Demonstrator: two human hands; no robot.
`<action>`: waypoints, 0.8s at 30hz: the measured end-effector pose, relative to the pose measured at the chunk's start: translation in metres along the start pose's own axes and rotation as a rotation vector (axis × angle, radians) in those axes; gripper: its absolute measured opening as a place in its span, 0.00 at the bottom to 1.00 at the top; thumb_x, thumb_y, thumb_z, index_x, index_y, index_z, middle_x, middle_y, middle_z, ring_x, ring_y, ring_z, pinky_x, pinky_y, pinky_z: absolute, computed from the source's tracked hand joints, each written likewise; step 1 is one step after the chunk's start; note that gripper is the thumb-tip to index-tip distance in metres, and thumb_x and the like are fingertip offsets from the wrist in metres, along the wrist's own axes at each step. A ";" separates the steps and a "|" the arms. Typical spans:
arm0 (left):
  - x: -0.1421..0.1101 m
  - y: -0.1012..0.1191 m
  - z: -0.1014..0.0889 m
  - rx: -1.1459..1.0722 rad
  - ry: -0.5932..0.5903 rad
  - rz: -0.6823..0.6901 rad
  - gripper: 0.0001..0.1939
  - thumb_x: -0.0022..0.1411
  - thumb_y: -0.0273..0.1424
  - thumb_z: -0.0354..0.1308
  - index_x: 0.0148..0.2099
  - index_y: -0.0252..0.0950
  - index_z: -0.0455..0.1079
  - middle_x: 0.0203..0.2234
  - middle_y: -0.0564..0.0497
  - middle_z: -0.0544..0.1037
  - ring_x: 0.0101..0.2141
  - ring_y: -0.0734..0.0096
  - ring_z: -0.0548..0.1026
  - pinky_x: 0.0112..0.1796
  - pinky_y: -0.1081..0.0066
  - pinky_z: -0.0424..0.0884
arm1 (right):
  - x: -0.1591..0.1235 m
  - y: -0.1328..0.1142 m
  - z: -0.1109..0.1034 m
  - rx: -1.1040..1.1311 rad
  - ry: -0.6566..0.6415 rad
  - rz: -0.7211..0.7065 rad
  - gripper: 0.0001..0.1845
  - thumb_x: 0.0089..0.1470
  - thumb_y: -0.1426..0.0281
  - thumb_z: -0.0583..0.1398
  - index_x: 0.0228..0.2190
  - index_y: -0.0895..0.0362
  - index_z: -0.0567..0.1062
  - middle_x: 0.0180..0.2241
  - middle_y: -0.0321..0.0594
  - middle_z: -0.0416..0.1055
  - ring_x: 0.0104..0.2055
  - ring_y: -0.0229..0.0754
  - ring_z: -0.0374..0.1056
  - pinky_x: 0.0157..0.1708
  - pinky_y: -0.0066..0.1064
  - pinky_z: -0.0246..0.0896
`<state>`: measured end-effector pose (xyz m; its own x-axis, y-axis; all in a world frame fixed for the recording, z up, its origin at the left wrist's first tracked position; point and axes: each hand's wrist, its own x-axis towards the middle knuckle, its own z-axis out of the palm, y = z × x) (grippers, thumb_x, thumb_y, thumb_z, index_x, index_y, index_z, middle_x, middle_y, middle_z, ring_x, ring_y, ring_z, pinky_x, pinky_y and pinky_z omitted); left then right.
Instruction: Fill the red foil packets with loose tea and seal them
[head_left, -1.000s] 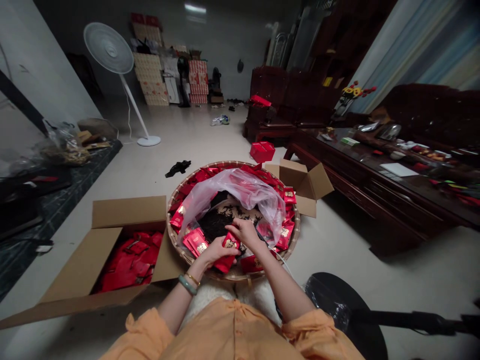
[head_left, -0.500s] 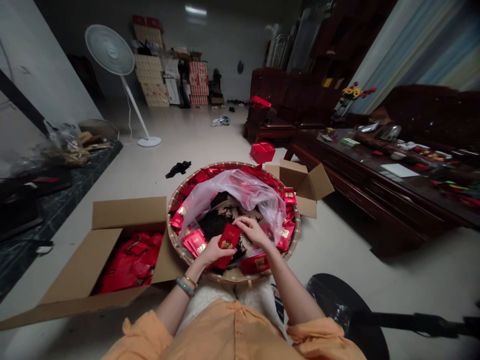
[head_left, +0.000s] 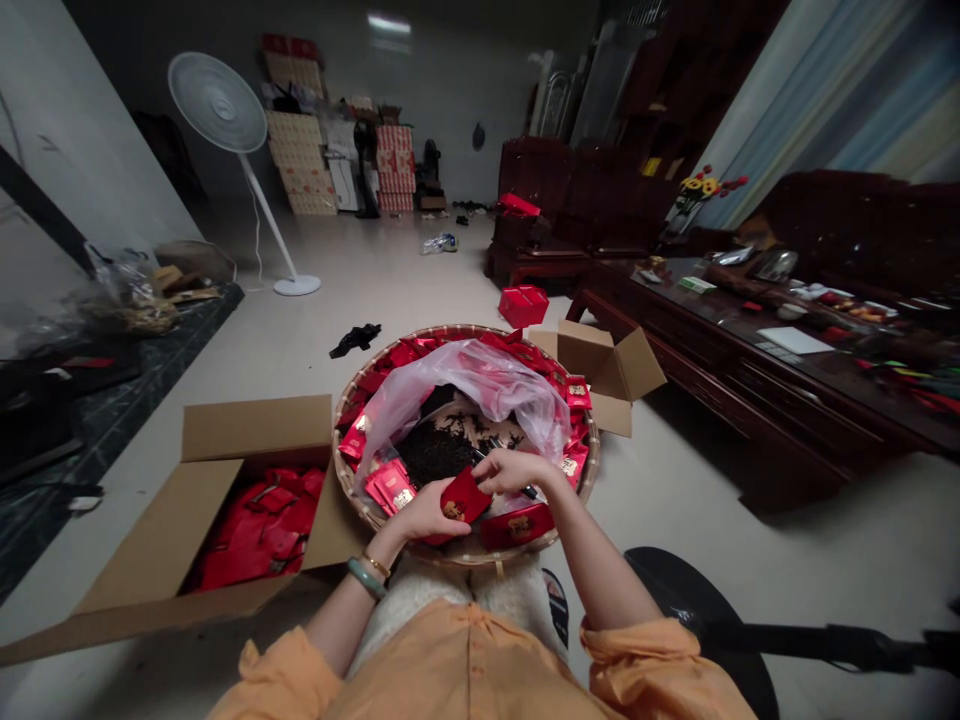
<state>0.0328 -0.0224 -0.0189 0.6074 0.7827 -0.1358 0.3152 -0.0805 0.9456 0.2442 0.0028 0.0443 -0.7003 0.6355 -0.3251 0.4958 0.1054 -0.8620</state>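
Observation:
My left hand (head_left: 429,512) grips a red packet (head_left: 463,495) with gold print, tilted over the round woven basket (head_left: 346,490). My right hand (head_left: 514,470) is closed at the packet's upper edge. A thin dark piece shows by its palm, but what its fingers hold I cannot make out. Beyond the hands, a clear plastic bag (head_left: 480,365) lies spread open in the basket, with dark, loose, tea-like strands (head_left: 435,455) inside. Red packets (head_left: 390,485) surround the bag, and a red packet (head_left: 517,527) lies at the near rim.
An open cardboard box (head_left: 161,520) full of red packets stands at the left. Behind the basket on the right are another open carton (head_left: 600,365) and a red box (head_left: 523,305). A dark wooden table (head_left: 720,350) runs along the right. A black round base (head_left: 690,620) stands near my right arm.
My right hand has moved slightly down and right, its wrist more bent. The red packet in my left hand has tipped over to the right and sits a little lower.

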 end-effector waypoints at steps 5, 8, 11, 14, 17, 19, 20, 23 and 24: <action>-0.003 -0.002 0.001 0.176 0.013 0.052 0.23 0.38 0.32 0.65 0.41 0.34 0.69 0.32 0.53 0.76 0.32 0.69 0.71 0.33 0.74 0.66 | 0.019 0.011 0.016 -0.007 0.005 0.157 0.13 0.38 0.77 0.57 0.28 0.60 0.79 0.16 0.28 0.67 0.17 0.30 0.59 0.18 0.19 0.54; -0.004 -0.006 0.002 0.205 0.047 0.048 0.22 0.39 0.33 0.65 0.40 0.33 0.69 0.30 0.53 0.76 0.30 0.70 0.70 0.31 0.75 0.64 | 0.030 0.019 0.026 -0.109 0.129 0.120 0.11 0.35 0.78 0.59 0.24 0.60 0.79 0.15 0.28 0.67 0.18 0.30 0.57 0.19 0.20 0.53; -0.005 -0.010 0.002 0.242 0.076 0.041 0.21 0.39 0.34 0.65 0.39 0.33 0.69 0.29 0.52 0.76 0.29 0.70 0.70 0.29 0.75 0.64 | 0.033 0.020 0.031 -0.159 0.195 0.073 0.11 0.35 0.78 0.58 0.24 0.60 0.80 0.16 0.28 0.68 0.19 0.31 0.58 0.21 0.20 0.54; -0.004 -0.012 0.001 0.271 0.113 0.037 0.19 0.40 0.34 0.64 0.37 0.34 0.70 0.28 0.53 0.76 0.28 0.69 0.71 0.28 0.75 0.63 | 0.031 0.016 0.028 -0.148 0.222 0.026 0.11 0.37 0.76 0.59 0.25 0.59 0.81 0.17 0.29 0.70 0.21 0.32 0.61 0.23 0.21 0.56; -0.002 -0.014 0.000 0.241 0.149 0.036 0.19 0.41 0.34 0.63 0.39 0.34 0.71 0.29 0.53 0.76 0.29 0.69 0.71 0.29 0.75 0.64 | 0.027 0.012 0.021 -0.073 0.254 -0.028 0.12 0.40 0.74 0.59 0.28 0.59 0.81 0.21 0.31 0.73 0.23 0.35 0.64 0.26 0.22 0.59; 0.000 -0.015 -0.001 0.220 0.167 0.040 0.20 0.42 0.34 0.63 0.40 0.34 0.71 0.28 0.53 0.76 0.29 0.70 0.71 0.29 0.75 0.64 | 0.024 0.010 0.016 -0.050 0.285 -0.042 0.13 0.41 0.73 0.58 0.30 0.59 0.81 0.22 0.32 0.74 0.24 0.36 0.66 0.27 0.23 0.59; 0.000 -0.016 -0.001 0.216 0.177 0.045 0.20 0.42 0.34 0.63 0.40 0.34 0.71 0.28 0.53 0.76 0.28 0.70 0.71 0.29 0.75 0.64 | 0.023 0.009 0.014 -0.051 0.306 -0.043 0.13 0.41 0.73 0.59 0.30 0.59 0.81 0.23 0.33 0.74 0.24 0.36 0.66 0.27 0.23 0.59; 0.002 -0.017 -0.002 0.218 0.222 0.055 0.19 0.41 0.35 0.64 0.38 0.33 0.71 0.27 0.53 0.76 0.28 0.71 0.70 0.29 0.75 0.64 | 0.021 0.009 0.010 -0.047 0.399 -0.046 0.11 0.40 0.72 0.60 0.29 0.59 0.80 0.24 0.35 0.75 0.25 0.37 0.67 0.27 0.24 0.60; 0.002 -0.017 -0.003 0.216 0.236 0.057 0.19 0.41 0.35 0.64 0.38 0.33 0.70 0.27 0.53 0.76 0.28 0.71 0.70 0.29 0.75 0.64 | 0.020 0.009 0.009 -0.032 0.430 -0.052 0.10 0.40 0.71 0.61 0.28 0.59 0.80 0.24 0.35 0.75 0.25 0.37 0.67 0.28 0.24 0.60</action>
<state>0.0268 -0.0179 -0.0347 0.4508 0.8926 0.0115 0.4488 -0.2377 0.8615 0.2300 0.0102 0.0263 -0.4505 0.8887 -0.0845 0.4858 0.1646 -0.8585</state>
